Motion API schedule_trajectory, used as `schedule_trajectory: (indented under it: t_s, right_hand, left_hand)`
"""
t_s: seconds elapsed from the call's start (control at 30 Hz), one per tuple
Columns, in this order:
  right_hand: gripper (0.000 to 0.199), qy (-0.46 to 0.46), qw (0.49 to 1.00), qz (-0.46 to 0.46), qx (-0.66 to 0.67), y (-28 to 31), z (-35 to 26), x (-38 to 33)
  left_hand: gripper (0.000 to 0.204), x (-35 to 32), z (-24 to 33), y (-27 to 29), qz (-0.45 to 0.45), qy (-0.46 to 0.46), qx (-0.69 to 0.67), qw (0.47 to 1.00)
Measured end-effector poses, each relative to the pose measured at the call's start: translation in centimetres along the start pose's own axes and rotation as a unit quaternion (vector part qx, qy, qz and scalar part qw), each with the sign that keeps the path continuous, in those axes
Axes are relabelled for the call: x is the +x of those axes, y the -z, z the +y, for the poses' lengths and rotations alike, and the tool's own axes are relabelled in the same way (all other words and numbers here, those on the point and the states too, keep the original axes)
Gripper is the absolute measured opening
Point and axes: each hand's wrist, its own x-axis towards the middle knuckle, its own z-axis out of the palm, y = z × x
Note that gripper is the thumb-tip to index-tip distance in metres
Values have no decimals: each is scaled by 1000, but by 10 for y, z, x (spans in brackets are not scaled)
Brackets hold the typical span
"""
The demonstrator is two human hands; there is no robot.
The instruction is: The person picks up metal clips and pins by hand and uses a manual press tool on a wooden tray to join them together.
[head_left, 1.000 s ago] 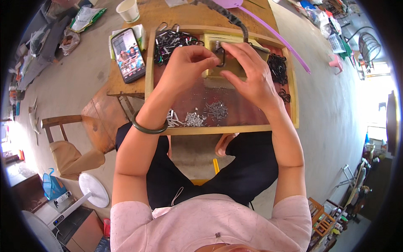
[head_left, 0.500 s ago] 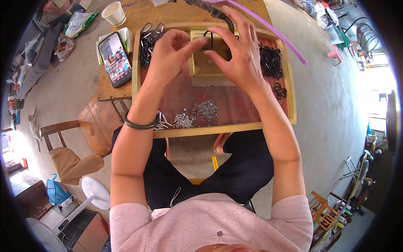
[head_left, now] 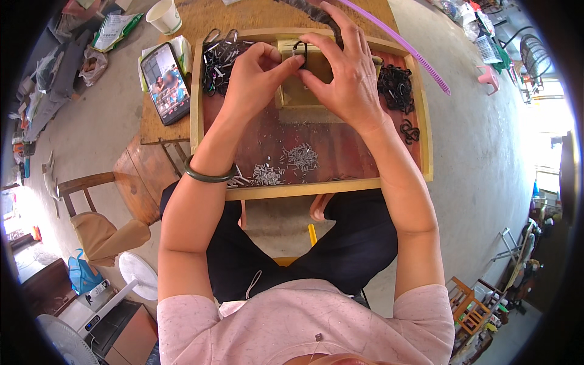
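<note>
A black carabiner is held upright between my hands above the wooden tray. My right hand spans it, index finger at its top and thumb at its lower end. With thumb and forefinger pinched together, my left hand presses against its left side; whatever lies under those fingertips is hidden. Behind the hands stands a small wooden box inside the tray. Carabiners with silver gates are heaped in the tray's left corner, and black hook bodies at the right.
Small silver pins lie in piles near the tray's front edge, beside longer metal pieces. Left of the tray are a phone and a paper cup. A purple ribbed strip and a dark, bent arm reach in from the far side.
My left thumb and forefinger have shifted slightly right, onto the carabiner. My right hand keeps its grip almost unchanged.
</note>
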Motion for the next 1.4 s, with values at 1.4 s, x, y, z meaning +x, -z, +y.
schedule_trajectory:
  t_s: [1.4]
  right_hand:
    - [42,-23,997,-13,78,-19,7,14]
  left_hand:
    - [63,-20,41,3,240,-383,524,722]
